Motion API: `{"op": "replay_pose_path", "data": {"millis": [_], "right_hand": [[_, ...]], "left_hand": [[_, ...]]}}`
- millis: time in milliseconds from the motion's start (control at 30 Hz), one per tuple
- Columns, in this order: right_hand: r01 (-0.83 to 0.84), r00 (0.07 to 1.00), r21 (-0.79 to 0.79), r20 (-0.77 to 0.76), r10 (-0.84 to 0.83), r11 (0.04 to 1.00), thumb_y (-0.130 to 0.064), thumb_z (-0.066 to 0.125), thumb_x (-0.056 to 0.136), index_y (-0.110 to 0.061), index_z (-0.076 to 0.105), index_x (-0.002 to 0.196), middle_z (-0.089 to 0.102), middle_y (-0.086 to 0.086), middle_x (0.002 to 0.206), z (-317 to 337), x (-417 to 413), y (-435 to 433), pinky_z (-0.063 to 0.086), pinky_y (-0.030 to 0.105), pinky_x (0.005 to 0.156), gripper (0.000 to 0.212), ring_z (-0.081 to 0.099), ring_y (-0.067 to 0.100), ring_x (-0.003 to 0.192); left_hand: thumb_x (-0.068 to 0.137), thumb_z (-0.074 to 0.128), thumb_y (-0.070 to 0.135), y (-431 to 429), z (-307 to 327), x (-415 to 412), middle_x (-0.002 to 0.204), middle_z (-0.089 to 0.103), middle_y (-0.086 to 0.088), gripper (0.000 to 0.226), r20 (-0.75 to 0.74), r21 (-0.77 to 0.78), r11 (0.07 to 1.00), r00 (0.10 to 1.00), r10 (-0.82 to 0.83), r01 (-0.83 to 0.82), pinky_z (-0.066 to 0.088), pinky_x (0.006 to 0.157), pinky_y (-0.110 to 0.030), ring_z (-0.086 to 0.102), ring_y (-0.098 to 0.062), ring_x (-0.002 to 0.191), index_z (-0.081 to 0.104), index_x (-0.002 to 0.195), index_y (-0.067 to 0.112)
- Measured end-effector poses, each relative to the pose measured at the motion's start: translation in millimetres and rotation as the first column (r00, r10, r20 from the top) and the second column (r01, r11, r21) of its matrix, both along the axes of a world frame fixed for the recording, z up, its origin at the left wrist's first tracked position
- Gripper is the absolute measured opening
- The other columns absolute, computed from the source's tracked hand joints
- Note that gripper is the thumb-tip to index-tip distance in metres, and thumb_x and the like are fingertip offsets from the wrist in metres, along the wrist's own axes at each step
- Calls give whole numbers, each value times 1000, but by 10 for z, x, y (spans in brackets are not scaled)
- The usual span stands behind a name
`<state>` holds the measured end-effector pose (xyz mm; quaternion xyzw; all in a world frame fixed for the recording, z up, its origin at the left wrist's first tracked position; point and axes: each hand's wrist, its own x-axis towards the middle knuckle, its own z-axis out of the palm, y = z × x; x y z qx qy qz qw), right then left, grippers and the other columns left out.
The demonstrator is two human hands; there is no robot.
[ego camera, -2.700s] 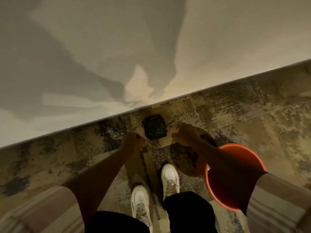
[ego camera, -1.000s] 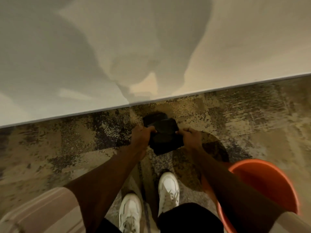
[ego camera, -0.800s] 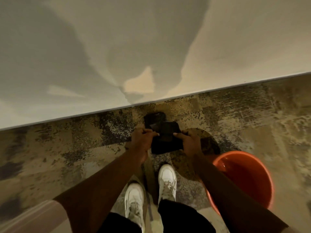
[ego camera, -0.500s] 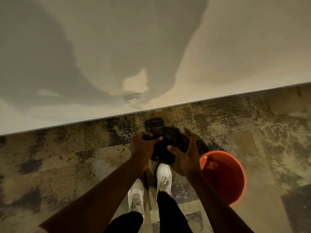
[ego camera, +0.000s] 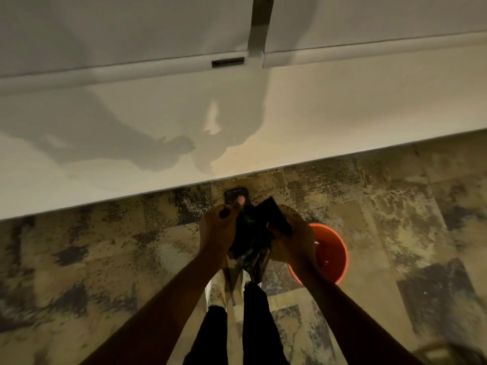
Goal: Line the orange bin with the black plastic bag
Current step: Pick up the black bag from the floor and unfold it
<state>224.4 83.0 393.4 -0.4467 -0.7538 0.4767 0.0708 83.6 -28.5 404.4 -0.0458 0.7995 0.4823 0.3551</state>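
Note:
The black plastic bag [ego camera: 251, 238] hangs crumpled between both hands above my feet, partly unfolded, its lower end drooping. My left hand [ego camera: 217, 229] grips its left edge with the thumb raised. My right hand [ego camera: 292, 241] holds its right side, where a still-folded flat part sticks up. The orange bin [ego camera: 330, 255] stands upright on the floor just right of my right hand, and my right wrist hides part of its rim. Nothing lines the bin's inside.
A second folded black bag [ego camera: 236, 196] lies on the patterned carpet near the foot of the white wall [ego camera: 342, 114]. My white shoes [ego camera: 217, 291] stand below the hands. Open carpet spreads left and right.
I picked the folded bag off the floor with both hands and stood up; the bag has gone from a flat square to partly unfolded and drooping. The view rose, showing more wall.

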Motion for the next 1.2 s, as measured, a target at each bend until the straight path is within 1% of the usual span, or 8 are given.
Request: {"op": "replay_pose_path", "data": {"millis": [167, 267, 467, 567, 667, 833, 1067, 1200], "right_hand": [[175, 981, -126, -67, -184, 976, -25, 79, 93, -12, 72, 73, 69, -9, 56, 491, 180, 21, 43, 17, 50, 26, 59, 3, 49], [309, 934, -285, -86, -346, 907, -20, 79, 94, 6, 76, 86, 74, 19, 70, 729, 277, 71, 49, 30, 57, 27, 65, 18, 61], [387, 911, -428, 37, -411, 817, -13, 76, 96, 1, 79, 98, 78, 19, 85, 951, 330, 205, 61, 34, 63, 15, 76, 36, 74], [291, 957, -254, 80, -279, 922, -10, 77, 92, -7, 77, 107, 80, 18, 97, 993, 360, 179, 60, 42, 76, 16, 76, 47, 93], [64, 994, -37, 96, -60, 997, -23, 86, 84, -13, 58, 142, 66, -2, 128, 1202, 387, 34, 50, 21, 79, 65, 64, 19, 114], [-177, 979, 367, -30, 202, 913, -52, 72, 81, -4, 58, 141, 64, 16, 132, 1532, 361, -409, 37, 41, 95, 78, 42, 12, 118], [279, 960, -23, -16, -279, 960, -2, 66, 97, -13, 74, 87, 73, -9, 67, 1336, 393, -456, 52, 27, 63, 17, 69, 4, 63], [476, 812, -553, -23, -583, 684, 13, 62, 90, -8, 81, 87, 76, 32, 101, 1359, 530, -323, 56, 41, 71, 29, 72, 34, 78]], "left_hand": [[73, 88, 53, -306, 499, -100, 81, 81, -8, 49, 86, 89, 985, 984, -158, 150, 62, 70, -36, 78, -21, 77, 79, 87, 8], [57, 94, 46, -547, 746, -185, 100, 85, -4, 60, 135, 232, 924, 930, -341, 305, 67, 82, -36, 82, -22, 95, 81, 106, 12], [57, 93, 25, -804, 1086, -261, 110, 84, -4, 62, 186, 328, 834, 836, -517, 443, 67, 83, -33, 81, -18, 102, 77, 116, 16], [62, 89, 32, -758, 1202, -187, 100, 85, -10, 55, 227, 294, 903, 895, -383, 312, 66, 70, -34, 83, -25, 89, 81, 113, 12], [81, 86, 35, -617, 1320, -107, 67, 80, -2, 36, 261, 211, 961, 938, -229, 176, 53, 44, -21, 74, -13, 51, 83, 100, 6], [93, 79, 30, -485, 1415, 23, 49, 69, 13, 21, 165, 194, 953, 950, -266, 233, 44, 39, -12, 62, 1, 38, 82, 97, 10], [64, 64, 97, -548, 1622, 41, 68, 57, -14, 110, -29, 129, 898, 906, -421, 421, 39, 63, -37, 55, -22, 63, 65, 84, -11], [62, 75, 88, -767, 1678, 12, 67, 71, -4, 77, -219, 62, 748, 740, -636, 661, 53, 62, -44, 70, -22, 61, 69, 72, 12]]}}
